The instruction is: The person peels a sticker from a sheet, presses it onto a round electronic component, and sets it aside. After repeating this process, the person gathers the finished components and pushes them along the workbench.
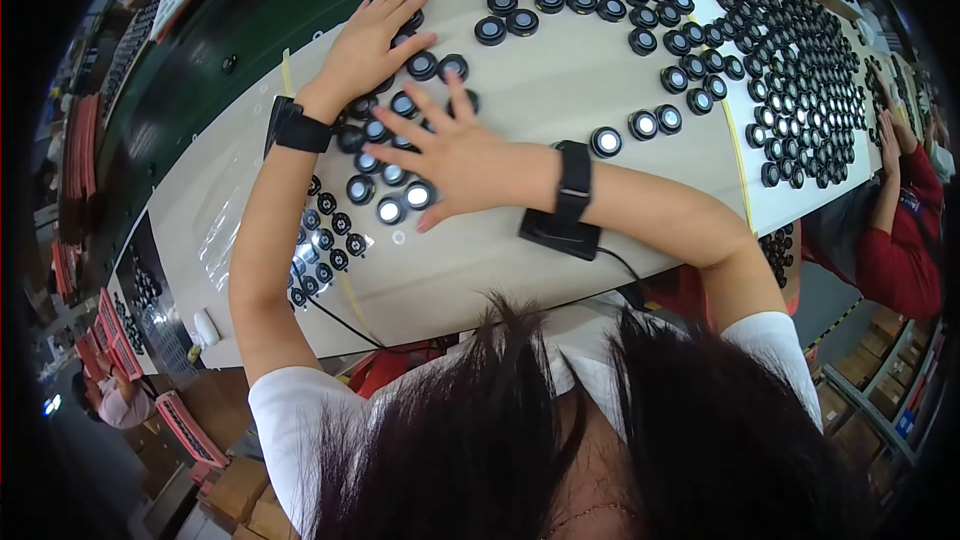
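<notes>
My left hand (372, 45) lies over the far left of the work table, palm down and fingers stretched out. Parts of several round black pieces with pale centres show under and beside its fingers. My right hand (465, 162) is spread wide over a cluster of the same kind, a little blurred. One round black piece (391, 209) sits just below its fingers, and another piece (422, 65) lies between my two hands. Neither hand grips anything that I can see. Black straps circle both my wrists, and a dark box (560, 233) hangs by the right one.
Smaller black pieces (340, 259) lie in rows at the near left. Many round black pieces (800, 120) crowd the right side beyond a yellow tape line (737, 155). A green conveyor belt (230, 30) runs along the far edge. A co-worker in a red sleeve (905, 260) is at the right.
</notes>
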